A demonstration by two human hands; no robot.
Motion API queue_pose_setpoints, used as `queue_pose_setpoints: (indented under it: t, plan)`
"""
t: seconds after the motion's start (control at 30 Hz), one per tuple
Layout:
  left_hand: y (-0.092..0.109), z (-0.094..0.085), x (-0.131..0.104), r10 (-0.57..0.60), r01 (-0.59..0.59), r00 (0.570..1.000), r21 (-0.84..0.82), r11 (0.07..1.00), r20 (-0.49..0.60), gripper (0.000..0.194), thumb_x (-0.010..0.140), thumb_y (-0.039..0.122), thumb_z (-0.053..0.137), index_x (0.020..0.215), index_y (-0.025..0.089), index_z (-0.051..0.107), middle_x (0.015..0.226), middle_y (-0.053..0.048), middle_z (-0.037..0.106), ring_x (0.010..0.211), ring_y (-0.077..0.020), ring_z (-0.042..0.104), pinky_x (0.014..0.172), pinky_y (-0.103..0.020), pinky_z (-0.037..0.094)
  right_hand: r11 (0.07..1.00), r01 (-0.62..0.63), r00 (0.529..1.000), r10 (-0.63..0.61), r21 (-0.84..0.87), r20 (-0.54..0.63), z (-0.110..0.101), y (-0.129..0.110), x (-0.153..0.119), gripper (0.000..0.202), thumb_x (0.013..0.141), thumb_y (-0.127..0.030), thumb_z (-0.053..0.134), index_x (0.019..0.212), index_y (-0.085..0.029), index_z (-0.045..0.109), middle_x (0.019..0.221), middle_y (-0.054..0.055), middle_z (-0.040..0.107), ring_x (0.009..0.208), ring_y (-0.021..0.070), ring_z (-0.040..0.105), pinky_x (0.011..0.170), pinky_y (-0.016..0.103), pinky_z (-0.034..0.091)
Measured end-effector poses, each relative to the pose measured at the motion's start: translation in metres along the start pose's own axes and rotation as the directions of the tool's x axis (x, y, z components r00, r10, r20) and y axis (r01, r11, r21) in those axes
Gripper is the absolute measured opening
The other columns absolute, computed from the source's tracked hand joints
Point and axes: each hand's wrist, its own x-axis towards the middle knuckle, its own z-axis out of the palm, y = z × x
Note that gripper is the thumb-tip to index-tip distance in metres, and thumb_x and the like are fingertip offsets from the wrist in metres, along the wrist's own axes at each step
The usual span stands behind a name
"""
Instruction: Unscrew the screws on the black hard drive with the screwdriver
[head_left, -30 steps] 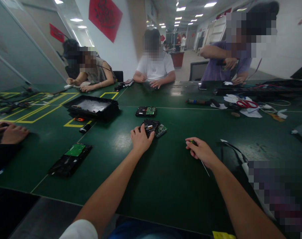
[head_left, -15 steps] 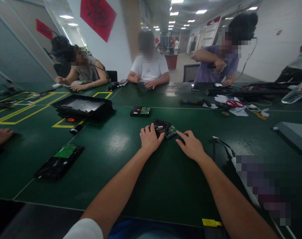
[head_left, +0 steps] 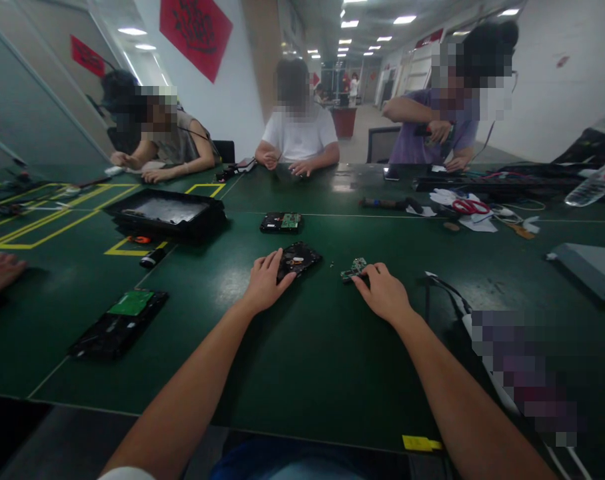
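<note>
My left hand (head_left: 268,285) grips the near left side of a black hard drive (head_left: 301,259), with thumb and fingers along its edges. The drive lies on the green table. To its right, my right hand (head_left: 384,291) holds a small green circuit board (head_left: 353,268) at its right edge, thumb below and fingers above. Drive and board are apart, and tiny bits (head_left: 332,265) lie between them. Another hard drive (head_left: 281,223) with a green board on it rests farther back. A black device (head_left: 117,325) with a green board lies at the left.
A black tray-like case (head_left: 167,217) stands back left, near a dark cylinder (head_left: 153,258). A dark tool (head_left: 382,204), red-handled scissors (head_left: 471,206) and papers lie back right. A grey box (head_left: 587,272) and cables (head_left: 450,291) are at the right. Three people sit opposite; another person's hand (head_left: 1,271) rests far left.
My left hand has moved left with the hard drive. The circuit board, which lay against the drive, is now apart from it in my right hand, slightly farther right.
</note>
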Motion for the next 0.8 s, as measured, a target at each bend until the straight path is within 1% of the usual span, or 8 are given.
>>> queue_pose_setpoints:
  t: [0.07, 0.13, 0.3, 0.47, 0.57, 0.67, 0.73, 0.8]
  plan:
    - [-0.017, -0.013, -0.006, 0.104, -0.095, 0.992, -0.106, 0.99, 0.079, 0.08, 0.097, 0.059, 0.049, 0.164, 0.02, 0.026, 0.163, -0.013, 0.038, 0.148, -0.0348, 0.032, 0.121, -0.053, 0.031, 1.0, -0.03, 0.999, 0.03, -0.003, -0.011, 0.001, -0.001, 0.0, 0.057, 0.102, -0.065, 0.036, 0.116, -0.018, 0.064, 0.126, 0.017, 0.056, 0.091, 0.0276, 0.066, 0.07, 0.039, 0.054]
    - [-0.028, -0.025, -0.01, 0.172, -0.14, 0.975, -0.215, 0.966, 0.14, 0.08, 0.099, 0.054, 0.049, 0.166, 0.022, 0.018, 0.165, -0.013, 0.034, 0.151, -0.0315, 0.031, 0.124, -0.052, 0.03, 0.998, -0.056, 0.998, 0.056, -0.005, -0.016, 0.002, -0.002, 0.002, 0.06, 0.099, -0.069, 0.037, 0.115, -0.018, 0.064, 0.128, 0.018, 0.054, 0.091, 0.0284, 0.066, 0.068, 0.039, 0.054]
    - [-0.034, -0.039, -0.014, 0.3, -0.222, 0.931, -0.332, 0.917, 0.208, 0.075, 0.098, 0.046, 0.052, 0.164, 0.027, 0.022, 0.168, -0.01, 0.029, 0.155, -0.031, 0.027, 0.127, -0.055, 0.023, 0.994, -0.114, 0.993, 0.114, 0.003, -0.034, 0.004, -0.004, 0.004, 0.061, 0.096, -0.07, 0.045, 0.125, -0.018, 0.061, 0.13, 0.019, 0.055, 0.098, 0.0327, 0.066, 0.07, 0.041, 0.054]
    - [-0.019, -0.033, -0.018, 0.342, -0.231, 0.911, -0.402, 0.886, 0.23, 0.069, 0.098, 0.044, 0.053, 0.161, 0.027, 0.03, 0.167, -0.011, 0.03, 0.157, -0.0313, 0.023, 0.127, -0.057, 0.022, 0.995, -0.083, 0.996, 0.084, 0.047, -0.018, 0.007, 0.005, 0.002, 0.057, 0.097, -0.061, 0.048, 0.135, -0.019, 0.058, 0.135, 0.018, 0.054, 0.103, 0.0325, 0.066, 0.078, 0.042, 0.054]
    - [-0.001, -0.027, -0.021, 0.39, -0.283, 0.89, -0.382, 0.879, 0.238, 0.085, 0.09, 0.055, 0.065, 0.161, 0.024, 0.031, 0.166, -0.014, 0.029, 0.156, -0.035, 0.02, 0.127, -0.059, 0.024, 0.996, -0.06, 0.998, 0.062, 0.067, -0.021, 0.01, 0.012, 0.002, 0.048, 0.098, -0.046, 0.051, 0.137, -0.019, 0.057, 0.135, 0.015, 0.055, 0.106, 0.03, 0.066, 0.086, 0.041, 0.053]
    - [0.016, -0.021, -0.022, 0.427, -0.338, 0.874, -0.339, 0.878, 0.234, 0.098, 0.082, 0.063, 0.072, 0.162, 0.025, 0.029, 0.164, -0.016, 0.03, 0.156, -0.0387, 0.018, 0.125, -0.062, 0.024, 0.996, -0.069, 0.997, 0.071, 0.047, -0.041, 0.01, 0.015, 0.002, 0.046, 0.097, -0.035, 0.051, 0.139, -0.017, 0.057, 0.137, 0.016, 0.054, 0.11, 0.0295, 0.065, 0.092, 0.04, 0.052]
    - [0.025, -0.016, -0.023, 0.445, -0.362, 0.868, -0.334, 0.87, 0.218, 0.099, 0.082, 0.064, 0.072, 0.162, 0.025, 0.029, 0.163, -0.016, 0.031, 0.155, -0.0378, 0.02, 0.125, -0.061, 0.025, 0.993, -0.118, 0.992, 0.118, 0.002, -0.051, 0.008, 0.015, 0.002, 0.05, 0.098, -0.04, 0.048, 0.141, -0.014, 0.055, 0.139, 0.019, 0.051, 0.111, 0.0319, 0.065, 0.092, 0.042, 0.052]
    - [0.032, -0.012, -0.024, 0.46, -0.378, 0.863, -0.336, 0.863, 0.211, 0.1, 0.082, 0.063, 0.072, 0.163, 0.025, 0.027, 0.163, -0.015, 0.031, 0.154, -0.0376, 0.021, 0.125, -0.061, 0.026, 0.984, -0.173, 0.984, 0.171, -0.051, -0.041, 0.006, 0.013, 0.001, 0.059, 0.099, -0.052, 0.046, 0.142, -0.013, 0.054, 0.137, 0.021, 0.05, 0.108, 0.035, 0.066, 0.088, 0.044, 0.053]
